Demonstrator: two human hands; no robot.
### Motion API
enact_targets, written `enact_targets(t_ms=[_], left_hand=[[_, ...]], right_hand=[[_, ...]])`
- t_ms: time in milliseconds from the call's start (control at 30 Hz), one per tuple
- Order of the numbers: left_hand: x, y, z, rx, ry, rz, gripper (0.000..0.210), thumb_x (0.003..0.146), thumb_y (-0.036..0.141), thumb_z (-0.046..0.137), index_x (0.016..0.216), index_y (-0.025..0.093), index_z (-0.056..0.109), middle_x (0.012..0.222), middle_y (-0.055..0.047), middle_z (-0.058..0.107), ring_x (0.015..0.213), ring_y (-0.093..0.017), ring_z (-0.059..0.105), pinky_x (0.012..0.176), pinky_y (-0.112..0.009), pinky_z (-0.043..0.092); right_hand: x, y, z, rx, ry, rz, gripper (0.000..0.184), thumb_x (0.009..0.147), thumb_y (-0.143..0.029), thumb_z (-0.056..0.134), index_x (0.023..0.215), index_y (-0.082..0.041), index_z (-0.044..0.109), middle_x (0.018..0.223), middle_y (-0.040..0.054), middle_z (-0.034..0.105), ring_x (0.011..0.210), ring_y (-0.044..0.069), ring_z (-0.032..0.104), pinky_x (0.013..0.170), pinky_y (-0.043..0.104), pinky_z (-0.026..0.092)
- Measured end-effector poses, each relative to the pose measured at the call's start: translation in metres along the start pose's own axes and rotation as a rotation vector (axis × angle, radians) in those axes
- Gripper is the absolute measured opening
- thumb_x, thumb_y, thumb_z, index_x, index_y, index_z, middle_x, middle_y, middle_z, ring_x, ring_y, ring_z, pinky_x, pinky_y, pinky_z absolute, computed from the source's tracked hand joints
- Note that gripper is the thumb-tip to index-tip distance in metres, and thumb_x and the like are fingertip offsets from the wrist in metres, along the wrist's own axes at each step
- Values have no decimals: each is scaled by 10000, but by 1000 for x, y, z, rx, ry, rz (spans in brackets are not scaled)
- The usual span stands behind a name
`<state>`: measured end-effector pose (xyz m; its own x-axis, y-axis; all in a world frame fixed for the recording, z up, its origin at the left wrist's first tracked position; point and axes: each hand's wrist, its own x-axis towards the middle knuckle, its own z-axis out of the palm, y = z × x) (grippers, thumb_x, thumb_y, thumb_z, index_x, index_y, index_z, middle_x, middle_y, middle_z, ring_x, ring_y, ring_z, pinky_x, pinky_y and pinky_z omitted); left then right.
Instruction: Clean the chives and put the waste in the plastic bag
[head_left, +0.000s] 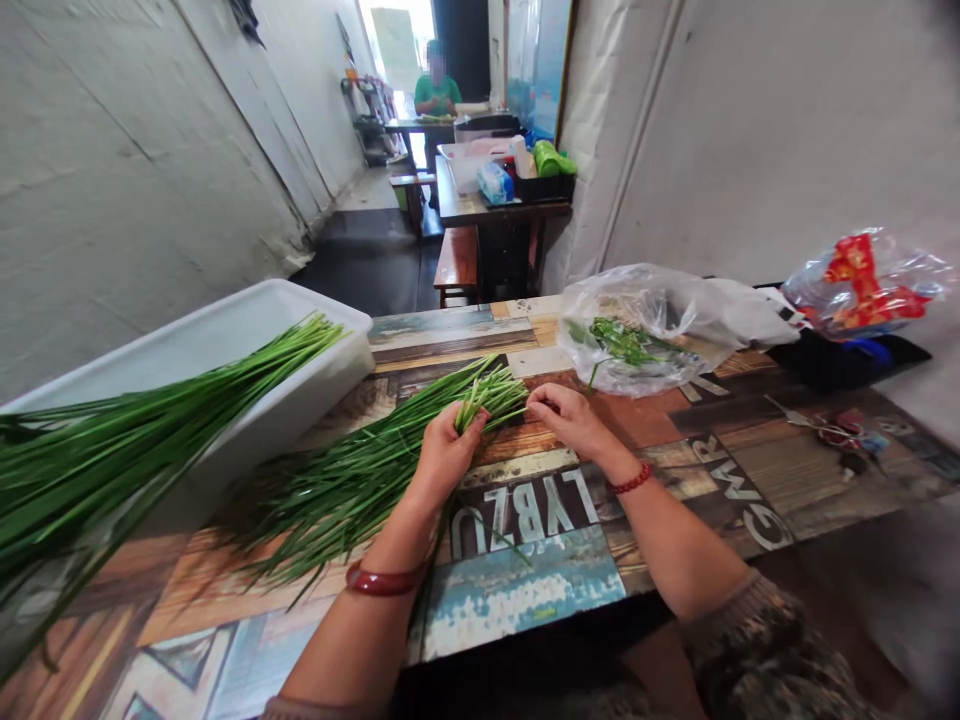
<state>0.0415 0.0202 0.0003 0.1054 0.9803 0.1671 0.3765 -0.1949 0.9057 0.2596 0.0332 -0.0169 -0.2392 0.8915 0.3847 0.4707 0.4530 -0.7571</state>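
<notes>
My left hand (448, 445) is closed around a few stalks of garlic chives, their pale cut ends pointing up and to the right. Under and beside it a loose bunch of garlic chives (360, 465) lies on the table, green leaves trailing to the lower left. My right hand (568, 415) is just right of the stalk ends, thumb and forefinger pinched together at the tip of one stalk. Whatever sits between those fingertips is too small to make out clearly. More long garlic chives (172, 405) rest across a white plastic bin (330, 375) on the left.
A clear plastic bag (675, 365) with green scraps stands at the table's far right. Scissors (806, 418) and small items lie nearer the right edge, below a red-and-clear package (862, 285). Beyond are a stool (456, 258), a second table (469, 208) and a seated person (437, 92).
</notes>
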Motion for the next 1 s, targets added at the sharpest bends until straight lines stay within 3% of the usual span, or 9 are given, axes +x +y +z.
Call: enact_targets(t_ms=[100, 200, 467, 700, 867, 1000], left_hand=[[-2, 5, 0, -53, -13, -24, 264, 833, 400, 582, 855, 154, 676, 720, -6, 620, 599, -109, 513, 586, -223, 402], [-4, 9, 1, -92, -103, -76, 291, 839, 406, 581, 921, 152, 695, 639, 13, 584, 551, -102, 481, 549, -219, 374], [-5, 8, 7, -93, -203, -66, 253, 785, 400, 646, 801, 148, 636, 646, 21, 535, 604, -97, 423, 569, -210, 353], [-5, 9, 6, -70, -208, -65, 262, 802, 398, 608, 695, 163, 563, 613, 29, 446, 600, -99, 357, 552, -208, 322], [-4, 10, 5, -103, -211, -51, 273, 801, 423, 616, 745, 156, 610, 642, 14, 503, 629, -112, 411, 587, -212, 361], [-5, 13, 5, -98, -238, -62, 294, 817, 439, 595, 810, 152, 658, 681, -6, 571, 680, -136, 476, 637, -225, 403]], right_hand=[[-1, -11, -3, 23, 3, -6, 158, 923, -274, 515, 845, -180, 615, 810, 13, 638, 753, 138, 576, 712, 251, 442], [-3, -19, -5, 26, 3, -22, 171, 931, -287, 505, 842, -188, 612, 811, 18, 643, 754, 144, 584, 720, 257, 449], [-3, -21, 2, -26, 69, -47, 166, 926, -276, 503, 804, -205, 590, 805, 26, 650, 770, 157, 601, 736, 272, 462], [-2, -16, -7, -26, 250, 93, 191, 929, -279, 483, 801, -198, 598, 734, 13, 645, 694, 152, 591, 681, 267, 449], [-5, -26, 1, -13, 81, -67, 160, 924, -335, 533, 893, -205, 621, 856, 34, 650, 772, 155, 603, 695, 266, 471], [-6, -30, 10, -16, 30, -152, 162, 913, -288, 556, 783, -211, 615, 797, 25, 643, 775, 158, 598, 724, 279, 469]])
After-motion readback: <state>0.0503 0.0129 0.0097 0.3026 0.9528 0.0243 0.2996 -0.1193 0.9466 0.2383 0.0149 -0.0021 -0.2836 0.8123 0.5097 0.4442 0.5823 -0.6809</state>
